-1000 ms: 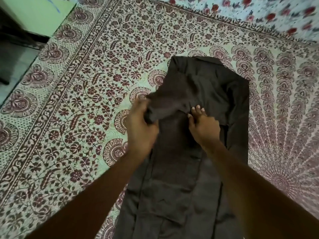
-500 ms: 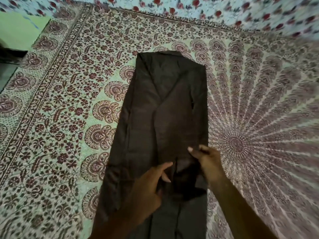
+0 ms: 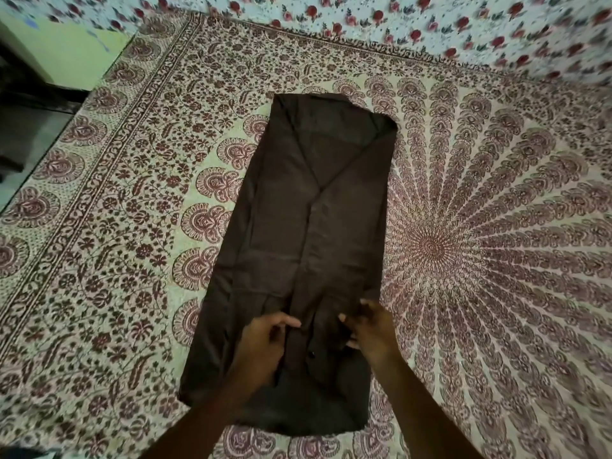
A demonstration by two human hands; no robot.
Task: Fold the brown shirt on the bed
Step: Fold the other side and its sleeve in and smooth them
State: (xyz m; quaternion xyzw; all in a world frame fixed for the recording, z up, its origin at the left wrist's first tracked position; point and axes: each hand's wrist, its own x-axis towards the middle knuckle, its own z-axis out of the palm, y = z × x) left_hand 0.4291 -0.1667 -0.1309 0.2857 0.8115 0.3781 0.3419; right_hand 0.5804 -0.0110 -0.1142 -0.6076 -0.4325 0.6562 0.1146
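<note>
The brown shirt (image 3: 318,233) lies flat on the bed as a long narrow strip, its sides folded inward and meeting along a centre line. My left hand (image 3: 261,346) rests on the shirt's lower part, fingers curled and pinching a fold of the cloth near the centre. My right hand (image 3: 371,329) is just to the right of it, fingers bent and holding the end of a folded-in sleeve or flap. Both forearms come in from the bottom edge and hide part of the shirt's lower end.
The bed is covered by a red-and-cream patterned bedsheet (image 3: 496,246) with a mandala at the right. A floral cloth (image 3: 397,21) runs along the far edge. At the left, the bed's edge meets a green wall (image 3: 66,51) and dark floor (image 3: 23,127).
Both hands drew back from the shirt's upper middle to its lower part, carrying the sleeve cloth down. The shirt now lies smoother and flatter, and the view has pulled back.
</note>
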